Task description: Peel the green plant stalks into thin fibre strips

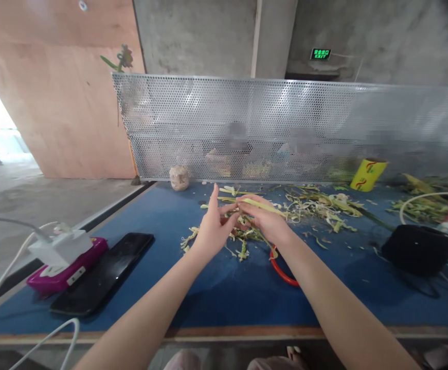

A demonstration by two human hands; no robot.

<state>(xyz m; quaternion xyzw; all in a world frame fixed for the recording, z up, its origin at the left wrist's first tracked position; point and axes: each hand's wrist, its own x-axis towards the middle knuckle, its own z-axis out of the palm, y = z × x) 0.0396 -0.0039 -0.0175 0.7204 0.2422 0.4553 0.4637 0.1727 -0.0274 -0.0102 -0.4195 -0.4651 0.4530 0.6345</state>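
My right hand (266, 218) is closed around a pale yellow-green plant stalk (264, 206), which runs along its fingers. My left hand (216, 226) meets it from the left; its thumb and a finger pinch in at the stalk's left part, while another finger points up. The fingertips of both hands overlap, so the exact grip is partly hidden. Below and around them lie loose plant trimmings (242, 252) of limp leaves and stems. Beneath my right wrist shows a red ring-shaped rim (283, 272), mostly covered by the forearm.
A phone (106, 272) and a purple power strip (67, 270) with a white plug lie left. More plant scraps (320, 208) spread right, near a yellow roll (368, 174) and a black pouch-like object (418, 249). A perforated metal screen (216, 103) bounds the blue table (142, 293) behind.
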